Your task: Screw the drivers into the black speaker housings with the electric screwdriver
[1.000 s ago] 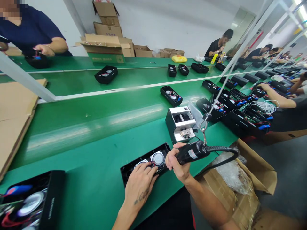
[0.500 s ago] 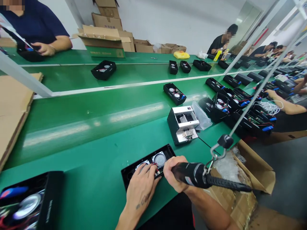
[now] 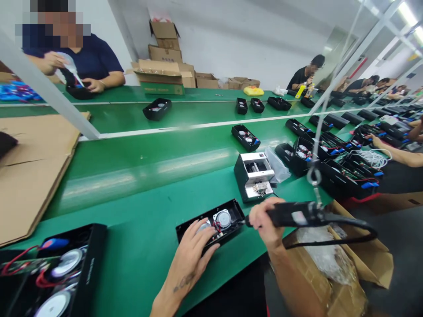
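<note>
Speaker housing [image 3: 211, 225], a black open shell, lay at the near edge of the green bench [image 3: 132, 211], just in front of the person. Two round drivers [image 3: 223, 219] sat inside it, with red wiring bunched between them. Whether any screws were already seated could not be read at this size. Judged from the layout: drivers placed and wired, fastening in hand, shell not closed.

Left hand [image 3: 193, 254] lay flat over the left half of the housing, fingers spread and pressed on its rim and on the nearer driver. It gripped nothing; it only bore down on the shell.

Right hand [image 3: 266, 218] was closed round the front of a black electric screwdriver [image 3: 294, 215], which lay almost level, tip pointing left toward the right end of the housing. The tip stood just beside that end; contact with a screw could not be made out. The tool hung from a hook and line [image 3: 315, 176] rising to the frame overhead, its cable looping off to the right.

A white screw feeder [image 3: 254, 175] stood just beyond the housing. Another open unit [image 3: 56, 273], wires exposed, sat at near left. More units [image 3: 246, 137] lay along the far belt, where other people worked.
</note>
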Motion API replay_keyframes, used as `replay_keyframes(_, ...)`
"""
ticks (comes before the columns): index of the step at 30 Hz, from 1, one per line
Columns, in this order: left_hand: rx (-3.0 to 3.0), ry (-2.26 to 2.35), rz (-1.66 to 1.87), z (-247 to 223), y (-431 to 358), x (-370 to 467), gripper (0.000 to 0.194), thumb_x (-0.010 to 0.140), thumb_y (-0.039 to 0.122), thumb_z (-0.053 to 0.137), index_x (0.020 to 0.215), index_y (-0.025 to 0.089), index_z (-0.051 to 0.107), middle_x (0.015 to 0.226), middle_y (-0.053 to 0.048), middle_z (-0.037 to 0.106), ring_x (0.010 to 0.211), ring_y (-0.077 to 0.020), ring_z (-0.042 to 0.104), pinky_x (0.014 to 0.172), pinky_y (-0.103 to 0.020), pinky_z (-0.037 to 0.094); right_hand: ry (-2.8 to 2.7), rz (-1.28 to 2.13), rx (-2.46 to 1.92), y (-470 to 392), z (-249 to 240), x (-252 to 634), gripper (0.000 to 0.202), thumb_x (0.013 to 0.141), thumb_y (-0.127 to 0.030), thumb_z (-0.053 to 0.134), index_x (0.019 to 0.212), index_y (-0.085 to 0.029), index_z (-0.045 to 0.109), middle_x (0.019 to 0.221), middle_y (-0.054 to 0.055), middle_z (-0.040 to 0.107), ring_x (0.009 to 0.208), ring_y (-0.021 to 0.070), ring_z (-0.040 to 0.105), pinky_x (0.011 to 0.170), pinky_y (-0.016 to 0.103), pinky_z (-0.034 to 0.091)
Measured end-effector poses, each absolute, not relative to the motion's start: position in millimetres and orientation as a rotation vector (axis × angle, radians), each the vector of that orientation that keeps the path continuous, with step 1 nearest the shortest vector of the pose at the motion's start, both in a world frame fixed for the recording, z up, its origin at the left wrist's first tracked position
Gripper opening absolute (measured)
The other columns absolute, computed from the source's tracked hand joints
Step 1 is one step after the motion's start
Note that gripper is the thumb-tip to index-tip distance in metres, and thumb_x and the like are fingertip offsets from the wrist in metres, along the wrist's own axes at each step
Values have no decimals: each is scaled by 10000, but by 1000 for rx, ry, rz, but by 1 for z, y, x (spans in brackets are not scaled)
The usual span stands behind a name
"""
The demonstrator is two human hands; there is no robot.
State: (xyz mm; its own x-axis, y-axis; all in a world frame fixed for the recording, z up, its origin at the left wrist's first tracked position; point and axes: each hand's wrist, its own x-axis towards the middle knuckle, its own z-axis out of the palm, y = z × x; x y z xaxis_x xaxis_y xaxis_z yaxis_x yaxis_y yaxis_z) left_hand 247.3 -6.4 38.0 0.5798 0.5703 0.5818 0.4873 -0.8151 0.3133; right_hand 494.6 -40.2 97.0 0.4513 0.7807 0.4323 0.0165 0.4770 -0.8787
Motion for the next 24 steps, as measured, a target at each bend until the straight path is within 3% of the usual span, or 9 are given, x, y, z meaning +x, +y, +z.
replay_keyframes(4, 2579, 1131, 1102, 24, -12, 198, 443, 969, 453, 758, 1360, 278, 648, 1441, -120, 707, 1424, -367, 635, 1097, -585, 621, -742, 344, -1128, -32, 86, 548, 386, 949, -405, 786, 1191, -255, 525, 583, -136, 502, 440, 122, 495, 525, 285, 471)
replay_keyframes(6, 2528, 1248, 1011, 10, -14, 178, 552, 925, 518, 790, 1405, 296, 633, 1573, -141, 606, 1421, -396, 637, 1035, -588, 658, -744, 234, -1333, -29, 71, 571, 475, 908, -451, 819, 1239, -204, 586, 674, -72, 612, 553, 160, 607, 646, 343, 559)
replay_keyframes(8, 2478, 1309, 926, -4, -15, 167, 617, 900, 511, 815, 1442, 301, 609, 1661, -153, 511, 1414, -403, 643, 995, -570, 679, -807, 83, -1462, -30, 54, 583, 657, 886, -477, 826, 1399, -156, 571, 1007, 86, 747, 897, 268, 753, 899, 463, 613)
replay_keyframes(9, 2463, 1318, 905, -9, -16, 166, 637, 888, 492, 830, 1451, 299, 602, 1691, -157, 472, 1437, -410, 623, 1002, -572, 676, -859, -16, -1496, -33, 46, 583, 760, 883, -471, 827, 1497, -147, 518, 1237, 168, 724, 1128, 335, 737, 1031, 531, 582)
replay_keyframes(12, 2498, 1285, 983, -14, -15, 178, 648, 828, 451, 893, 1400, 292, 633, 1722, -166, 420, 1553, -468, 478, 1104, -678, 593, -1116, -340, -1513, -47, 29, 563, 827, 890, -360, 824, 1607, -191, 449, 1606, 240, 494, 1495, 440, 514, 1201, 655, 460)
replay_keyframes(15, 2549, 1236, 1123, -11, -13, 201, 537, 810, 401, 914, 1272, 277, 669, 1652, -168, 506, 1593, -483, 408, 1161, -763, 505, -1617, -294, -1414, -58, 18, 526, 494, 910, -240, 793, 1388, -263, 668, 1464, 165, 632, 1432, 398, 587, 1175, 641, 503)
replay_keyframes(18, 2548, 1217, 1177, -7, -14, 220, 318, 880, 300, 847, 1139, 248, 669, 1483, -161, 641, 1577, -447, 446, 1123, -683, 577, -1934, -58, -1302, -60, 7, 497, 208, 935, -214, 785, 1128, -285, 753, 1091, 59, 778, 1137, 295, 737, 1177, 623, 505)
replay_keyframes(21, 2532, 1201, 1216, -5, -19, 228, 221, 916, 243, 793, 1093, 237, 660, 1353, -140, 696, 1539, -414, 507, 1092, -609, 617, -1890, -33, -1286, -58, -4, 486, 151, 935, -189, 804, 1054, -271, 756, 896, -1, 765, 854, 212, 721, 1190, 618, 484)
replay_keyframes(24, 2520, 1223, 1285, -4, -24, 230, 238, 915, 228, 776, 1118, 232, 651, 1212, -107, 724, 1475, -392, 575, 1108, -614, 599, -1847, -33, -1265, -60, -8, 483, 166, 934, -169, 802, 1058, -268, 754, 883, -13, 765, 794, 186, 697, 1207, 602, 454)
